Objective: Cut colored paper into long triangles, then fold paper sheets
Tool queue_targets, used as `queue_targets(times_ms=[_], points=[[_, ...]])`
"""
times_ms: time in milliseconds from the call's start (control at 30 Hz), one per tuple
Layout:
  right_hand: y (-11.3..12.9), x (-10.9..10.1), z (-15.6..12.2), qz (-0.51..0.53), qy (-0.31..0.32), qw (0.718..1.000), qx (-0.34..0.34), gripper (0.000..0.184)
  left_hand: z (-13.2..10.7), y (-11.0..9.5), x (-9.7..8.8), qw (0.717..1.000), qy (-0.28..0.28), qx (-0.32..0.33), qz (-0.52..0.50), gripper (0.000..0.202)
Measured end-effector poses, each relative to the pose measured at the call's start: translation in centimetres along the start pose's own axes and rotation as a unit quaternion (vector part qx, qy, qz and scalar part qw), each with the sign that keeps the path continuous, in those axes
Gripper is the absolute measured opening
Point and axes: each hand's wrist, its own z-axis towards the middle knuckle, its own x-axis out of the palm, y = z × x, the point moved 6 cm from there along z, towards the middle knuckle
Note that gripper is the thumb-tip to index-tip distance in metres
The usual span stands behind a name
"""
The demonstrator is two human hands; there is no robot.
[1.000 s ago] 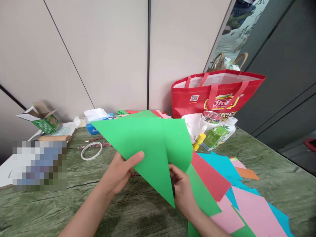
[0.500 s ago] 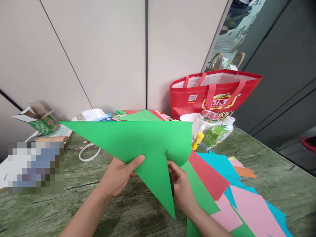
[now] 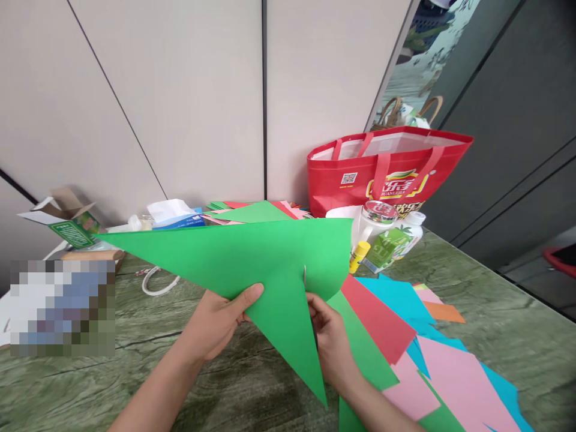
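Two bare forearms reach in from the bottom edge over a green marbled surface (image 3: pixel 135 372). The left hand (image 3: pixel 216 321) has its grip closed on a large green paper (image 3: pixel 252 264), with the thumb lying flat on the front face and the fingers hidden behind. The sheet is held up off the surface, between the hands. One long point stretches far to the left and another points down towards the viewer.

The right hand (image 3: pixel 333 348) sits just right of the downward point, its grip curled around a pair of scissors (image 3: pixel 305 273). The sheet hides most of them. Only a thin metal tip shows, at a short slit in the paper.

Loose sheets lie overlapping on the surface under and right of the right hand. Among them are a red sheet (image 3: pixel 382 324), a blue sheet (image 3: pixel 400 297), a pink sheet (image 3: pixel 454 378) and an orange scrap (image 3: pixel 443 312).

Farther back on the left, a white tape ring (image 3: pixel 155 282) lies flat, partly hidden by the green paper. Behind the paper's top edge a yellow glue stick (image 3: pixel 359 255) leans beside a green-labelled bottle (image 3: pixel 391 243). A stack of coloured paper (image 3: pixel 256 211) and a blue tissue box (image 3: pixel 177 219) sit near the wall. An open cardboard box (image 3: pixel 67 222) is at far left. A red shopping bag (image 3: pixel 387 171) stands upright at the back right.
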Motion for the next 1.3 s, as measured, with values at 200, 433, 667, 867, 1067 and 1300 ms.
queue_targets(times_ms=[200, 433, 667, 867, 1067, 1300], points=[[0.0, 0.0, 0.0, -0.012, -0.004, 1.000, -0.011, 0.022, -0.1, -0.3, 0.2, 1.000, -0.005, 0.003, 0.002, 0.051], [-0.1, -0.1, -0.1, -0.028, -0.010, 1.000, -0.006, 0.021, -0.3, -0.2, 0.1, 1.000, -0.019, -0.006, 0.019, 0.052], [-0.1, -0.3, -0.1, -0.030, -0.013, 0.999, -0.008, 0.025, -0.3, -1.8, -0.5, 0.999, -0.028, 0.044, 0.009, 0.063], [-0.4, 0.1, -0.1, 0.000, 0.005, 1.000, 0.007, 0.024, -0.2, -2.6, -1.1, 0.998, -0.034, 0.054, 0.022, 0.063], [-0.1, 0.2, 0.0, -0.012, 0.006, 1.000, -0.003, 0.031, 0.0, -2.4, -1.3, 0.997, -0.034, 0.059, 0.043, 0.062], [0.1, 0.1, 0.0, -0.007, 0.007, 1.000, 0.016, 0.032, -0.1, -1.8, -1.0, 0.999, -0.006, 0.033, 0.043, 0.059]])
